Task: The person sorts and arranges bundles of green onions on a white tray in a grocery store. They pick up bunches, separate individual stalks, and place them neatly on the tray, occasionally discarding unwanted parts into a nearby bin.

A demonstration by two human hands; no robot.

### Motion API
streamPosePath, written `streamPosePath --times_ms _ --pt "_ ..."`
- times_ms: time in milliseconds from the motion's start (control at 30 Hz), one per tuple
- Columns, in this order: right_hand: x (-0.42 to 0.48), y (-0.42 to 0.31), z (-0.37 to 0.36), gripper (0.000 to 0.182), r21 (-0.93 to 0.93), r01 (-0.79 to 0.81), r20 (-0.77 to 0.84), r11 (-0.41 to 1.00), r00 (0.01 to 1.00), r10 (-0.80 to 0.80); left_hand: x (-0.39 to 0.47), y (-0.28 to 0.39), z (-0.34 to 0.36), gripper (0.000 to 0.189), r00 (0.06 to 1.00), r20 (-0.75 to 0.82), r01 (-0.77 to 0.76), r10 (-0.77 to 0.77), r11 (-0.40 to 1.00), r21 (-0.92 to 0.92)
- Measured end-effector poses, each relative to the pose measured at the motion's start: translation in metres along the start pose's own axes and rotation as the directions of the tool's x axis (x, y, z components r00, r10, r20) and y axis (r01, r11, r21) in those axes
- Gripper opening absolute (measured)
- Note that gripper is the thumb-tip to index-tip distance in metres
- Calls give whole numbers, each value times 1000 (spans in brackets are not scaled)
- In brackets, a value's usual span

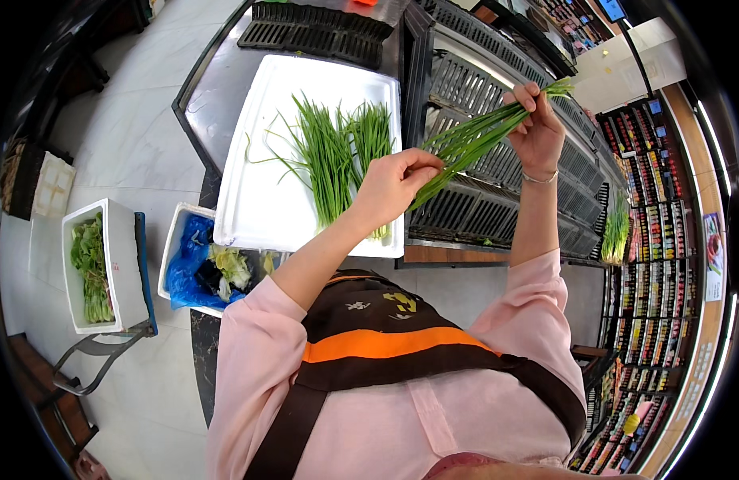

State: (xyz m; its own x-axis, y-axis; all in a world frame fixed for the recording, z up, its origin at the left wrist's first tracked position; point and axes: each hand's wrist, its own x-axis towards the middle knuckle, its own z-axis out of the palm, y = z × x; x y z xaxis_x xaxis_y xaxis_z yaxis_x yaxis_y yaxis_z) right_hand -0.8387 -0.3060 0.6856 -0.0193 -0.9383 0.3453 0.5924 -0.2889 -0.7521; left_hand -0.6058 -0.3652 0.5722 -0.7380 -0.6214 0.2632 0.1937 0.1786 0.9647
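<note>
My right hand (534,123), raised at the right, grips a small bunch of green chives (474,144) near its pale stem ends. The leaves slant down and left towards my left hand (399,180), whose thumb and fingers pinch at the bunch's lower leaves. Left of and partly behind my left hand, a larger pile of chives (324,162) lies on a white foam lid (261,204), in two side-by-side clumps with some stray leaves spread to the left. My left hand and forearm hide part of the right clump.
Black slotted display racks (453,204) stand right of the lid. A black slotted mat (315,33) lies beyond it on the metal counter (210,105). At the left are a foam box (126,270) of leafy greens and a blue-lined box (180,282) with leaf scraps. Upright chives (615,234) stand far right.
</note>
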Motion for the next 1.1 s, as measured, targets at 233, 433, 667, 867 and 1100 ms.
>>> streamPosePath --times_ms 233,433,667,867,1100 --pt "6 5 0 21 67 -2 86 998 996 -4 -4 10 1 24 995 66 77 -73 995 -62" --pt "9 6 0 22 134 -15 150 991 989 -5 -7 15 -1 32 990 106 110 -97 987 -122" --pt "13 8 0 21 207 -22 217 978 976 -24 -7 18 3 46 995 -47 87 -86 996 17" --pt "13 9 -1 13 267 -19 178 963 984 -30 -10 24 1 51 995 -66 78 -78 997 5" --pt "16 10 -9 20 305 -28 239 952 970 -48 -3 21 4 47 997 -35 57 -62 990 -131"
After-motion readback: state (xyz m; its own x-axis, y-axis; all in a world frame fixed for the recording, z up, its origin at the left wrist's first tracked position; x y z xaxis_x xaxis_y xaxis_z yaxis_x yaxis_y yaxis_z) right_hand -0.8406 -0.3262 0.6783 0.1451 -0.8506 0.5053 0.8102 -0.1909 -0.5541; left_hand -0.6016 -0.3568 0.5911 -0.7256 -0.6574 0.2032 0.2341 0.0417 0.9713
